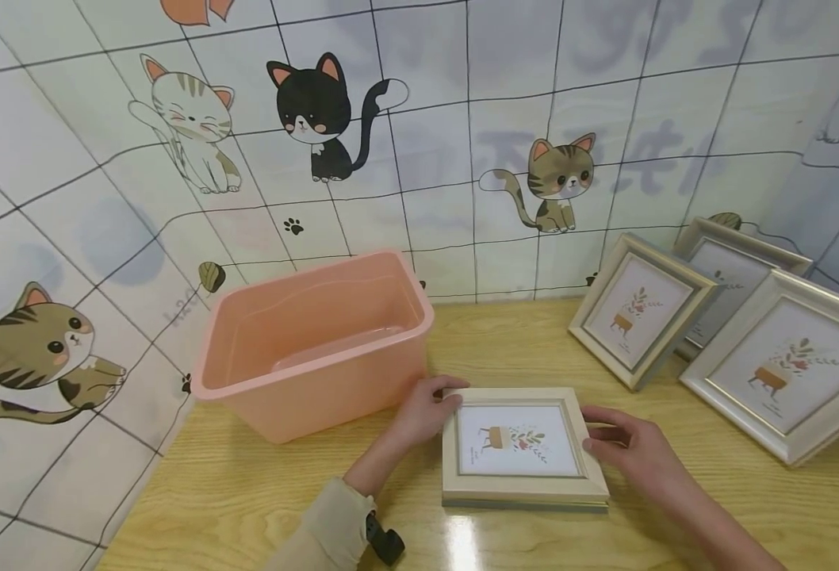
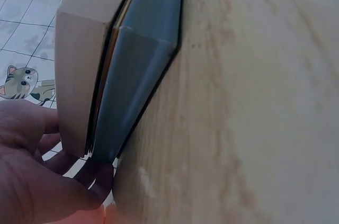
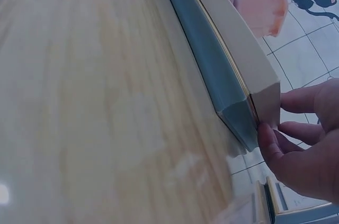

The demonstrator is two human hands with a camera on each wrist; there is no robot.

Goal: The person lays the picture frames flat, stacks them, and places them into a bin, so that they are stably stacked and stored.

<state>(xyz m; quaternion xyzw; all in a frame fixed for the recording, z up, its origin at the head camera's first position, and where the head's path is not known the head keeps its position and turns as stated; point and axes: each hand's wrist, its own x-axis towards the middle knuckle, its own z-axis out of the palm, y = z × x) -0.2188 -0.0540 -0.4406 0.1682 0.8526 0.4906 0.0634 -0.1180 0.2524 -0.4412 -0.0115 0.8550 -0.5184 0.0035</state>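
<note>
A cream picture frame (image 1: 522, 485) lies flat on the table, its print of a potted plant turned sideways. Beneath it, stacked edge to edge, is a blue-grey frame (image 2: 140, 70), seen mostly from the side. My left hand (image 1: 423, 412) holds the stack at its left side near the far corner, fingertips and thumb along the edges. From the opposite side, my right hand (image 1: 630, 448) grips the cream frame with the thumb at its rim and fingers bent round the far right edge. In the right wrist view, that thumb reaches the seam between both frames.
A pink plastic bin (image 1: 348, 388) stands left of the stack, close to my left hand. Toward the right stand a smaller frame (image 1: 637, 305), a frame behind it (image 1: 729, 274) and a large cream frame (image 1: 783, 365). Cat-patterned sheeting (image 1: 434, 159) backs the wooden table (image 1: 198, 492).
</note>
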